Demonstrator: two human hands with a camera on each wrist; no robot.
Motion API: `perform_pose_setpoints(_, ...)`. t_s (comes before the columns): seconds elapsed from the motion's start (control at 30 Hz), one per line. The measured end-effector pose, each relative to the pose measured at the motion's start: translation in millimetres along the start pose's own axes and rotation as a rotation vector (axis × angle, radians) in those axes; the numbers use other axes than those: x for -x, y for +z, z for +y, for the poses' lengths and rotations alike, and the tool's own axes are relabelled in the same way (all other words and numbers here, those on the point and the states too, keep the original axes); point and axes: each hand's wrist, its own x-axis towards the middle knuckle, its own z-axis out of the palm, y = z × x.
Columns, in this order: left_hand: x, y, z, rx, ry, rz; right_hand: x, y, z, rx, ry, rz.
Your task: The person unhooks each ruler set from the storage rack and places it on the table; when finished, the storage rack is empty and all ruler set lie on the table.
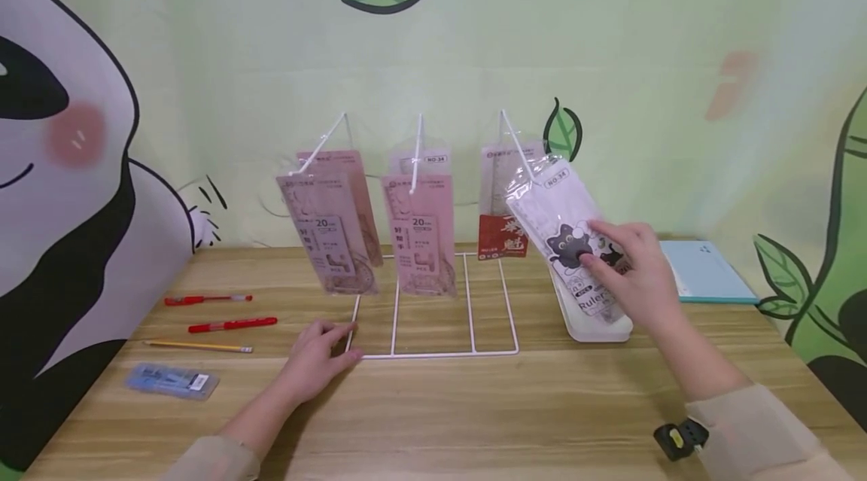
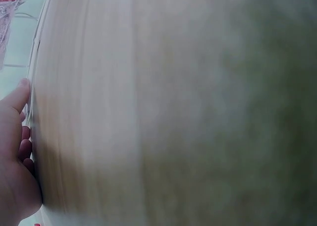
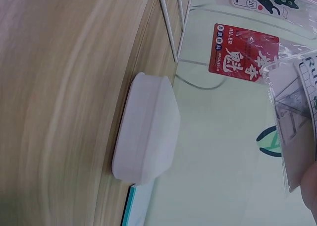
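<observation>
A white wire rack (image 1: pixel 433 351) stands on the wooden table with three slanted hooks. Pink ruler packs hang on the left hook (image 1: pixel 328 229) and the middle hook (image 1: pixel 420 232). On the right hook hangs a red-bottomed pack (image 1: pixel 503 236), and in front of it a white ruler pack with a black cat (image 1: pixel 569 232). My right hand (image 1: pixel 609 255) pinches that white pack, tilting it over a white tray (image 1: pixel 596 329). The left hand (image 1: pixel 321 349) lies flat on the table, its fingertips touching the rack's front left corner. The left wrist view shows the same hand (image 2: pixel 15 151) beside the wire.
Two red pens (image 1: pixel 232 325), a pencil (image 1: pixel 199 346) and a blue packet (image 1: pixel 171 380) lie at the left of the table. A light blue notebook (image 1: pixel 707 270) lies at the back right. In the right wrist view the tray (image 3: pixel 146 132) sits near the wall.
</observation>
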Motion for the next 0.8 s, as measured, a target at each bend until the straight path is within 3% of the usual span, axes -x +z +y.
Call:
perform_pose_setpoints(0.43, -2.7, -0.3, 4.6, -0.039, -0.082, -0.047, 9.5, -10.9, -2.0, -0.020, -0.060, 0.022)
perform_pose_setpoints(0.8, -7.6, 4.3, 10.1, -0.078, -0.085, -0.002, 13.2, -16.0, -4.9, -0.083, -0.048, 0.029)
